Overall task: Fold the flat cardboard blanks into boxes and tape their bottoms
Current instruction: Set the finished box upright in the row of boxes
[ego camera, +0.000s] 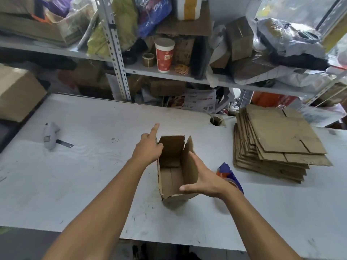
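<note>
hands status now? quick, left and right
Left hand: grips the far-left wall of the open box, index finger pointing out.
Right hand: open, fingers straight, pressed flat against the box's right wall.

Nothing here can be read with certainty. The red paper cup (164, 55) on the shelf (150, 71) carries a yellow emblem and small pale marks, too blurred to make out any letters. Just right of the cup, a brown carton (185, 51) bears a faint dark print that cannot be read. Below the shelf, a printed leaflet (199, 100) shows red and dark blocks of text and small pictures, all too small to tell. The stack of flat cardboard blanks (277, 139) shows no print.
</note>
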